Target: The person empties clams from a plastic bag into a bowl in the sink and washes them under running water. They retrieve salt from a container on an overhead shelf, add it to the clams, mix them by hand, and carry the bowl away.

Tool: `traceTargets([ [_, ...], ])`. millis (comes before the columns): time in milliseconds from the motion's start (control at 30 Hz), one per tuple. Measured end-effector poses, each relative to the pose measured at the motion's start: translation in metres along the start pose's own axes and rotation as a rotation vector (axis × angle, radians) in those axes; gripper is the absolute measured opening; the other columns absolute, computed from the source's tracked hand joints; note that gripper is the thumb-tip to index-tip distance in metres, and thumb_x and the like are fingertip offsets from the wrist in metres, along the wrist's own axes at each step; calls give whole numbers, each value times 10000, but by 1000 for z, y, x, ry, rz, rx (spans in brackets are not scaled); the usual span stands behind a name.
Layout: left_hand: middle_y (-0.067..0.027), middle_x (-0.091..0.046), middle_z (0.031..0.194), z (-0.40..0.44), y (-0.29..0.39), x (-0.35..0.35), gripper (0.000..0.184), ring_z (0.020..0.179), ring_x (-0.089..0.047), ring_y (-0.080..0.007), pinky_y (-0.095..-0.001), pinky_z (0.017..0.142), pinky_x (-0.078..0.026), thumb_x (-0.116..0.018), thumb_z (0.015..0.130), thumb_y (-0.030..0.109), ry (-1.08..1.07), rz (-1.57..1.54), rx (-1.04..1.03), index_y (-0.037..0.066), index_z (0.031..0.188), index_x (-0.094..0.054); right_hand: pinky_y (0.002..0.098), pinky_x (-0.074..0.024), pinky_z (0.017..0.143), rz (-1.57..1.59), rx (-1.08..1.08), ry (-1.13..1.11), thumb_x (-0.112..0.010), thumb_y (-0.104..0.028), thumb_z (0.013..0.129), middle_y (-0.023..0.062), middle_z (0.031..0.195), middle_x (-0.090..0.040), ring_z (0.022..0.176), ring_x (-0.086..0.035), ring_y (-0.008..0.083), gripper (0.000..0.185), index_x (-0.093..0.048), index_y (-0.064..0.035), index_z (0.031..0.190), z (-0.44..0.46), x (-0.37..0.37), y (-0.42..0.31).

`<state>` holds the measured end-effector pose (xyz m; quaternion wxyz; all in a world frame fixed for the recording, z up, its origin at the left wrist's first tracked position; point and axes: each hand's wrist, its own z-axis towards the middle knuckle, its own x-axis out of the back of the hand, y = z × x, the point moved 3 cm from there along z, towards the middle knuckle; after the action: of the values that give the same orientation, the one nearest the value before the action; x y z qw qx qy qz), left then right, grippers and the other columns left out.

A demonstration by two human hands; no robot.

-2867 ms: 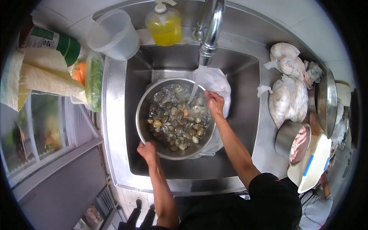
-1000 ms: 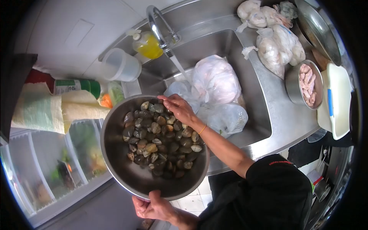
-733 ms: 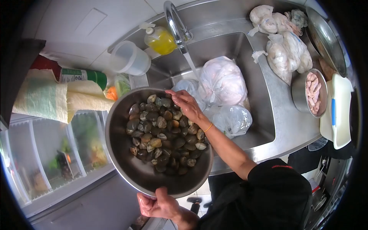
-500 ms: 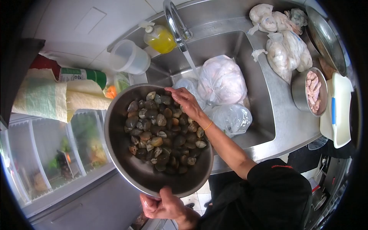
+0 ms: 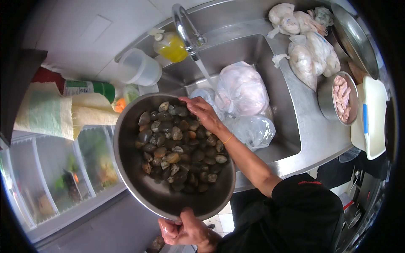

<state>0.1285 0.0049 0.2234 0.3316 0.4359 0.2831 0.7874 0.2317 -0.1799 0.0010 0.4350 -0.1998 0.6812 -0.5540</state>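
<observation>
A round metal bowl (image 5: pixel 139 192) full of wet clams (image 5: pixel 177 147) is tilted outside the left edge of the sink. My left hand (image 5: pixel 187 230) grips its rim at the bottom, thumb on the rim and fingers curled beneath. At the upper right of the bowl my right hand (image 5: pixel 204 113) holds the rim, its fingers partly hidden behind the bowl wall. Water runs from the faucet (image 5: pixel 183 31) into the sink (image 5: pixel 280 147), onto plastic bags. A large knotted bag (image 5: pixel 242 88) with pale contents lies there beside a clear bag (image 5: pixel 253 130).
Left of the faucet stand a yellow soap bottle (image 5: pixel 171 47) and a clear plastic tub (image 5: pixel 140 67). On the right counter are white bags (image 5: pixel 314 55), a pot of meat (image 5: pixel 341 99) and a white tray (image 5: pixel 375 122). A glass-topped fridge (image 5: pixel 63 177) and a woven sack (image 5: pixel 44 109) are at the left.
The bowl of clams has been lifted from the sink and moved left, out over its edge, in both my hands. Bags in the sink are uncovered, and the water in the bowl is gone.
</observation>
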Motion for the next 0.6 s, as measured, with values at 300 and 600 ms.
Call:
traceTargets([
  [300,-61,-606,750,17,-52,-25,264,633,-530,-155,-284,575,-454,-525,607,-26,-15,-283,414,-75,842,-636,362,-492,786,-604,126,196,-608,-401,906,80,946,-572,894,-593,253,320,-686,-292,1197,2,30,-12],
  [600,-81,-640,769,-12,-215,-141,25,671,-575,-130,-277,582,-471,-614,822,-33,-336,-334,766,-31,821,-589,392,-484,878,-949,-57,341,-661,-314,854,90,1077,-608,1081,-571,287,270,-731,-254,1107,17,109,4],
])
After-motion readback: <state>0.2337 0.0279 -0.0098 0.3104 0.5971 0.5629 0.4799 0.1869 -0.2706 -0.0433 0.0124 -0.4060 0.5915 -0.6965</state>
